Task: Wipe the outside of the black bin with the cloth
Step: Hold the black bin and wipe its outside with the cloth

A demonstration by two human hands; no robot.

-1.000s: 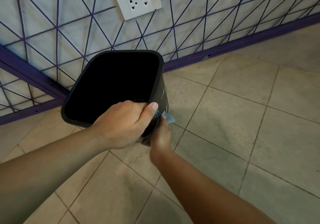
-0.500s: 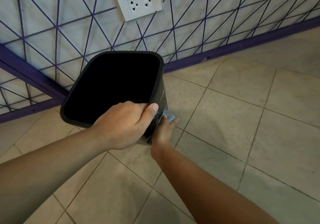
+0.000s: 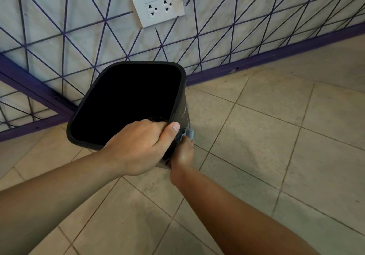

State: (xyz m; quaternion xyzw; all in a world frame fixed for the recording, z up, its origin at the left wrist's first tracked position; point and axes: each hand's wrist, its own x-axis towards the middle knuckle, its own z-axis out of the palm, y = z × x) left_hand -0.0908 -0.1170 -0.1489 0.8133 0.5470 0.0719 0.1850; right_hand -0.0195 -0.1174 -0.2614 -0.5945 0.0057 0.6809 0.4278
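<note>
Purple lines cross the pale wall (image 3: 59, 27) in a web of triangles, and a purple skirting strip (image 3: 276, 57) runs along its foot where it meets the tiled floor (image 3: 276, 136). High on the wall sits a white double socket (image 3: 159, 8) with a small printed label above its holes.

Below the socket, near the wall, stands the black bin (image 3: 126, 104). It is squarish with rounded corners and a thick rolled rim, and its mouth tips toward the camera so that the inside reads as a flat, dark hollow; nothing inside can be made out apart from a faint crinkled sheen near the front edge. Its right outer wall shows pale streaks and smears on the dull black plastic.

From the lower left, the left hand (image 3: 138, 146) reaches in and grasps the bin's near right corner, fingers curled over the rim into the opening and the thumb laid along the outside.

Just right of that thumb, the cloth (image 3: 188, 133) shows as a small grey-blue wad pressed against the bin's right wall. The right hand (image 3: 182, 153) holds it there from below, its fingers mostly hidden behind the bin and the wad, so only the back of the hand and the wrist are plain.

Beige tiles with dark grout lines fill the right side.
</note>
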